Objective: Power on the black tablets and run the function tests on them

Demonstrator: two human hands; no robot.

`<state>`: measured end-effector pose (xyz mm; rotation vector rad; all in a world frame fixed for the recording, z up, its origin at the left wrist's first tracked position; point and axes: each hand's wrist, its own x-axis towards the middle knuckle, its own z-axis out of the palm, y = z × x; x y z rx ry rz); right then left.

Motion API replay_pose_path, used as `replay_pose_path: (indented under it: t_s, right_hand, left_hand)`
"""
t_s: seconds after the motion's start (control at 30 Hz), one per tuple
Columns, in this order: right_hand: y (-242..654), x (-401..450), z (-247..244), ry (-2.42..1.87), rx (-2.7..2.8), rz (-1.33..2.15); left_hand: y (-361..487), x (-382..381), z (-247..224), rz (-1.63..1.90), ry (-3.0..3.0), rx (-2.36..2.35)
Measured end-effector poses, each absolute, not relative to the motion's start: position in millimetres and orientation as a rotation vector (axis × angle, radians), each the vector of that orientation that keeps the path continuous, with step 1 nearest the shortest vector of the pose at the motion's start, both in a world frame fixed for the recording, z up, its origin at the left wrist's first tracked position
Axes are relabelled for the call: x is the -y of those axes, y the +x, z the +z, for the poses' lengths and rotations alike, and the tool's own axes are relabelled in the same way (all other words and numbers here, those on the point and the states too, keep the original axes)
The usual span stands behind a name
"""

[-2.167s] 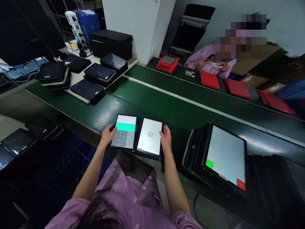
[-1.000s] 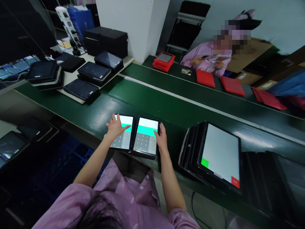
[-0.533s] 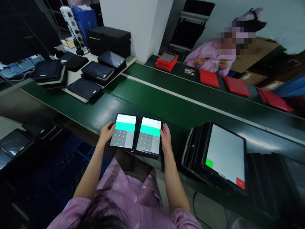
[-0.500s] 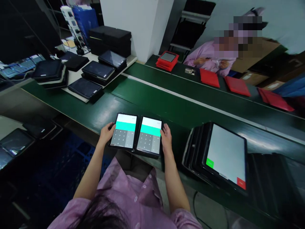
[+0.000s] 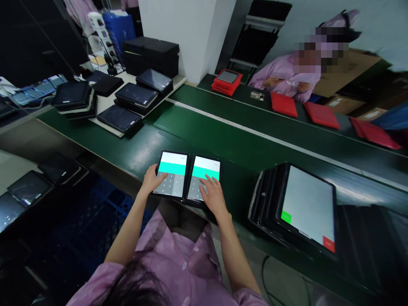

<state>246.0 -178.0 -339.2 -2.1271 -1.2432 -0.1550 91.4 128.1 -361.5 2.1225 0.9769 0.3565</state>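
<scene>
Likely paired for reach.
Your left hand touches the left tablet, grip unclear; your right hand splays open over the right tablet.

Red pouches — far bench, blk chair nr wall, white pillar, blk cable on flr

Right tablet, table's near edge: keypad partly hidden by the right hand; displayed digits too small to read; rightmost dark stack indistinct.
</scene>
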Motion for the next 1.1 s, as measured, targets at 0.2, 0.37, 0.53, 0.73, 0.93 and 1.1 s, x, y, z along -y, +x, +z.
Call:
replay_pose_path:
  t_s: [0.2, 0.37, 0.53, 0.73, 0.93, 1.1]
  right_hand:
    - [250.0, 165.8, -335.0, -2.078, 1.395, -0.082]
    - [281.5, 190.0, -342.7, -2.038, 1.227, -0.210]
    - [295.7, 215.7, -359.3, -1.991, 0.849, -0.202]
    - [292.7, 212.7, -363.3, -1.946, 0.813, -0.227]
    - [294.8, 213.7, -364.7, -2.009, 0.880, -0.276]
    - [294.2, 208.2, -364.0, -2.023, 0.940, -0.248]
  left_hand:
    - [76.8, -142.6, -364.9, 0.350, 1.946, -0.880]
    - [91.6, -142.4, -358.0, 0.355, 1.927, -0.934]
    - [133.4, -126.3, -328.5, 0.278, 2.199, -1.052]
    - [168.5, -91.6, -299.5, -0.020, 2.532, -1.086]
    - [172.4, -87.3, -311.3, 0.090, 2.556, -1.060]
    - [159.1, -102.6, -318.3, 0.143, 2.489, -1.001]
